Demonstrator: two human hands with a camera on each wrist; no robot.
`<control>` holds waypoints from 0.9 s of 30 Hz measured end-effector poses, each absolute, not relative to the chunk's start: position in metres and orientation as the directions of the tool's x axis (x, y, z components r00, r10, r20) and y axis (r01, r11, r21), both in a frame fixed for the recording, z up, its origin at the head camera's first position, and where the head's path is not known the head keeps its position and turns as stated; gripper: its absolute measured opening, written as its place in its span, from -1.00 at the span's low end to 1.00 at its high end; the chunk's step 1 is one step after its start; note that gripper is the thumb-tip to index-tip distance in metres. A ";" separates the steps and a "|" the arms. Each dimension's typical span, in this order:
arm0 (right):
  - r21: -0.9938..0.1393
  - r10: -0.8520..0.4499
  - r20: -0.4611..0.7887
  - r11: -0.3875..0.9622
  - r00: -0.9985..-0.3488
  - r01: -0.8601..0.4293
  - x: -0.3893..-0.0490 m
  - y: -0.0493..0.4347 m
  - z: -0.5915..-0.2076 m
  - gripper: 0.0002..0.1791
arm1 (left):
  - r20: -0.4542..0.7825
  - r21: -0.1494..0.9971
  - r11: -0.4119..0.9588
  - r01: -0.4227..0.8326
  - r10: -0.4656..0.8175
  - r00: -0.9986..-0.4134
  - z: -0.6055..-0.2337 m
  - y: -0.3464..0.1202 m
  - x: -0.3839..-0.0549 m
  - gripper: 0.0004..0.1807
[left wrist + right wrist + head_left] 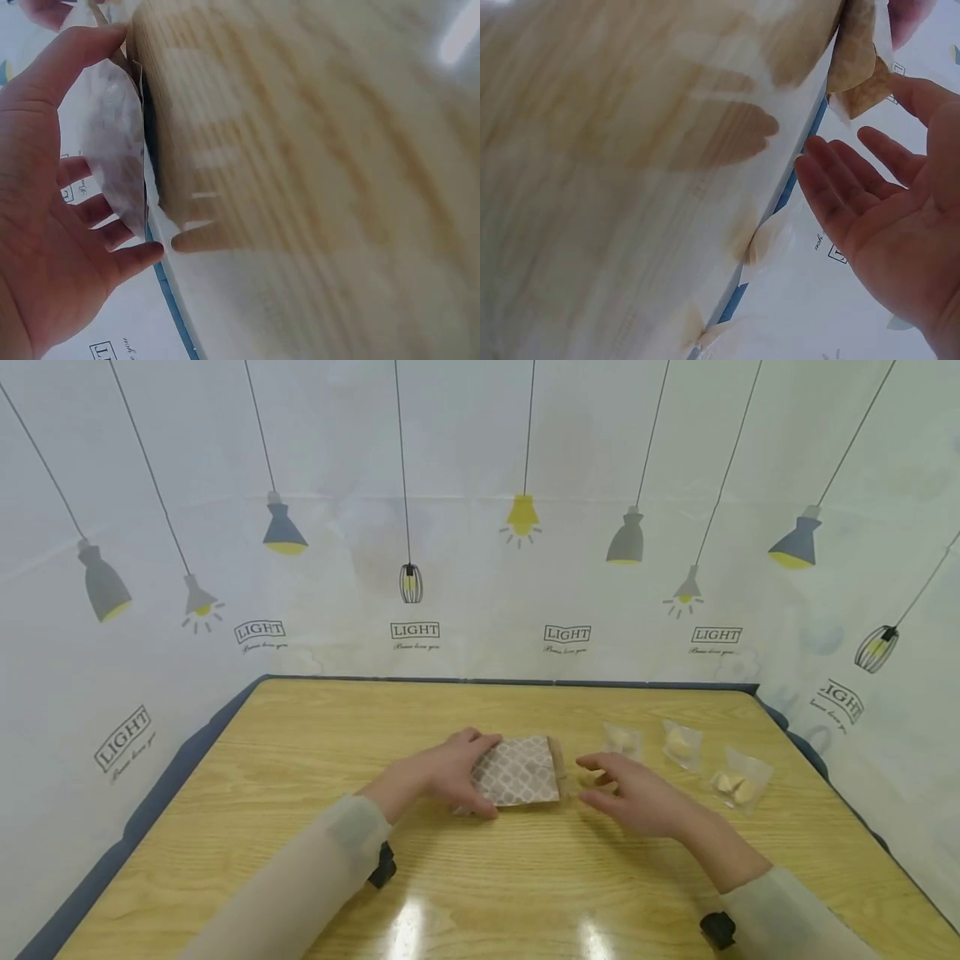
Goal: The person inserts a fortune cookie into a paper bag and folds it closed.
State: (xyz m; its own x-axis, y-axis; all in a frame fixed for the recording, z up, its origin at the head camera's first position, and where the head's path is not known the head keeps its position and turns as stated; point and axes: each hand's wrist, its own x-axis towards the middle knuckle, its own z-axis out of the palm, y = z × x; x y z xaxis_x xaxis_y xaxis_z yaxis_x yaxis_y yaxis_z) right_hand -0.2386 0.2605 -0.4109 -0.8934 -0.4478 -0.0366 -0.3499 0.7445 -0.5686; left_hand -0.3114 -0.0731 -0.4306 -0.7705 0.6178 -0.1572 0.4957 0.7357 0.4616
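A flat packet with a grey-and-white lattice print lies on the table at the middle. Its right end stands open, with a brown flap sticking out. My left hand holds the packet's left end, thumb along the near side and fingers on the far side. In the left wrist view the thumb meets the packet's edge, and the fingertips are partly hidden behind it. Just right of the open end, my right hand has its fingers spread and loosely bent, one fingertip close by the flap.
Three small clear sachets with pale yellow pieces lie beyond and right of my right hand: a far one, a middle one and a nearer one. A wall sheet printed with lamps rises behind the wooden table.
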 end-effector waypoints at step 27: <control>-0.938 -0.295 0.006 0.329 -0.955 -0.107 -0.244 0.230 -0.404 -0.48 | 0.088 0.577 0.565 0.590 0.676 -0.732 -0.419 -0.097 -0.278 0.34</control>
